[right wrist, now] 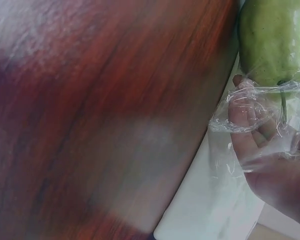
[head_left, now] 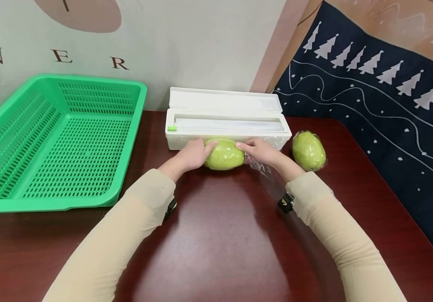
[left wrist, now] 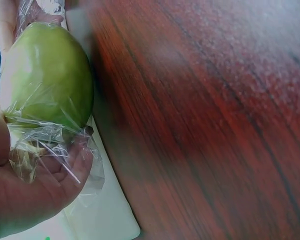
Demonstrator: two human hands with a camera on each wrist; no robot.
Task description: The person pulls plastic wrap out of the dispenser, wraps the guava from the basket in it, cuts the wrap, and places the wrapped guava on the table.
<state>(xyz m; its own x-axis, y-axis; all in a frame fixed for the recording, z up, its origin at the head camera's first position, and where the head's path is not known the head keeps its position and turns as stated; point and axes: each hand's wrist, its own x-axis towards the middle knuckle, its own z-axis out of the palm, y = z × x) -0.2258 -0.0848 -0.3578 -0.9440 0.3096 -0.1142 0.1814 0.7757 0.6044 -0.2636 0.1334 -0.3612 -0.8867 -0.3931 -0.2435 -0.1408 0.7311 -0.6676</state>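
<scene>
A green oval fruit, loosely wrapped in clear plastic film, is held between both hands in front of a white cling film box. The left hand grips its left end, thumb on top and fingers curled beneath. At the other end, the right hand holds it in the same way. Crumpled film bunches over the left fingers in the left wrist view. In the right wrist view, more loose film gathers around the thin stem and the right fingers.
The box's lid stands raised, with a film roll inside. A second film-wrapped green fruit lies right of the box. At the left, a green plastic basket sits on the dark red table. A wall borders the back.
</scene>
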